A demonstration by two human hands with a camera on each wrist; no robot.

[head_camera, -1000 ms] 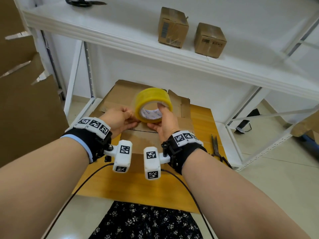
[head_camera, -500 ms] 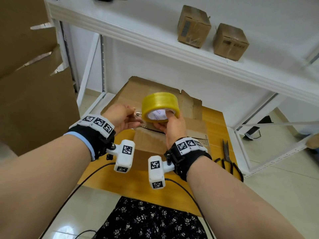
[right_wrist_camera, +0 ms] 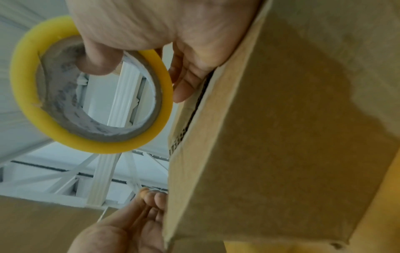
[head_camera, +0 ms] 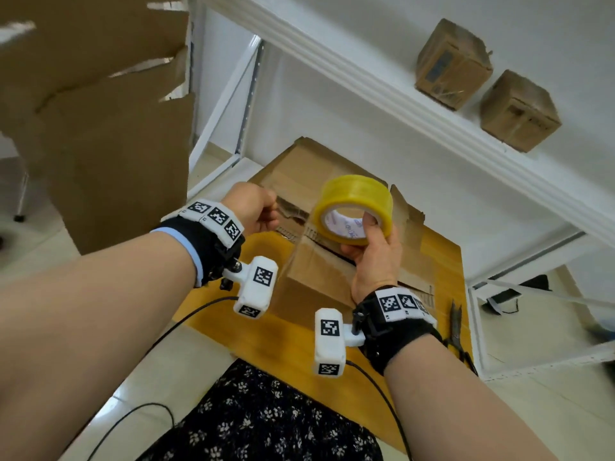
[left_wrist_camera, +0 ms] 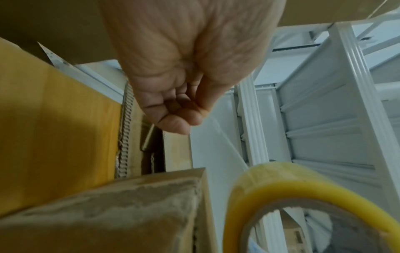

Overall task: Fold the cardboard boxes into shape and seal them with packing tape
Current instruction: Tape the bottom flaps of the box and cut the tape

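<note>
A white metal shelving unit (head_camera: 382,104) crosses the upper right of the head view, its uprights running down at centre left and lower right. Behind it stands a plain white wall (head_camera: 349,151). Pale glossy floor tiles (head_camera: 549,420) fill the lower corners.

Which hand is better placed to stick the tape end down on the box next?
Left, probably. The left hand pinches the pulled-out tape strip right by the box edge, while the right hand is busy gripping the tape roll, thumb through its core.
</note>
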